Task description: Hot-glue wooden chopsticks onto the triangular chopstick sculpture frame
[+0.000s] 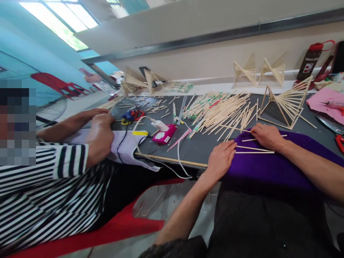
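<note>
Crowded table [150, 148]
Left grip [221, 157] unclear over thin sticks [255, 152]; right grip [268, 137] pinches one stick [239, 129] (frame [291, 127], pile [225, 111] beyond).

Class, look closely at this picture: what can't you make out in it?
All in the head view:
- Left ends of the sticks on the purple cloth: covered by the left hand.
- Right hand's exact grip on its stick: hidden by its own fingers.
- What the neighbour's hands hold: hidden behind them.
- Red scissor handles: cut off by the right edge.
- Bottle's small lettering: too small.
</note>
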The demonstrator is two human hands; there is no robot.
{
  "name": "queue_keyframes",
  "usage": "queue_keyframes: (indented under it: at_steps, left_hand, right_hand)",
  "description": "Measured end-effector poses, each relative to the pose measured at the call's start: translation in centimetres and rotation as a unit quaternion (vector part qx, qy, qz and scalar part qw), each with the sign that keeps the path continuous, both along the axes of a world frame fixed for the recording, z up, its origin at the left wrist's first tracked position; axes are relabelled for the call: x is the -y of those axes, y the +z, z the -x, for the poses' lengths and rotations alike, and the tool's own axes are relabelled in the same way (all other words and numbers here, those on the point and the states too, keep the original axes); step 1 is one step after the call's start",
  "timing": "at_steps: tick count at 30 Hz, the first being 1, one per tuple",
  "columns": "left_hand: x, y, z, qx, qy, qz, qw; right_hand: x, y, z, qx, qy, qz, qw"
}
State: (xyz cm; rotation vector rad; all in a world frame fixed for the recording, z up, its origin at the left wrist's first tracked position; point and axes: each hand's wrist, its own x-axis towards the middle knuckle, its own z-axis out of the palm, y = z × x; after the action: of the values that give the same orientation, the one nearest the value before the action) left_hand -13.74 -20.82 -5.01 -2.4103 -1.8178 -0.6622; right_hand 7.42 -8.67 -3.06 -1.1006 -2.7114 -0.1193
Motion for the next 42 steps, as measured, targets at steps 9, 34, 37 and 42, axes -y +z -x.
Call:
queue_keyframes:
  at_steps: [9,34,37,42]
  left_hand:
    - [-4.7,2.8,3.0,0.061,0.084,-0.021,0.994]
    - [-7.9,3.8,6.7,-0.137,0.215,0.138,0.957]
    - [-7.8,4.4,7.0,-0.122,0.218,0.104,0.963]
    - [-8.6,5.6,5.0,0.009,0.096,-0.092,0.991]
  right_hand:
    - [-1.4,0.1,-0.6,0.012,-0.023,-0.003,1.0]
    - [-1.2,0.3,-0.6,-0.05,-0.008,0.041,0.998]
    - [-1.5,0.0,-1.0,-0.161,0.01,0.08,0.984]
    - [-1.6,0.2,-1.3,-0.406,-0.009,0.219,0.888]
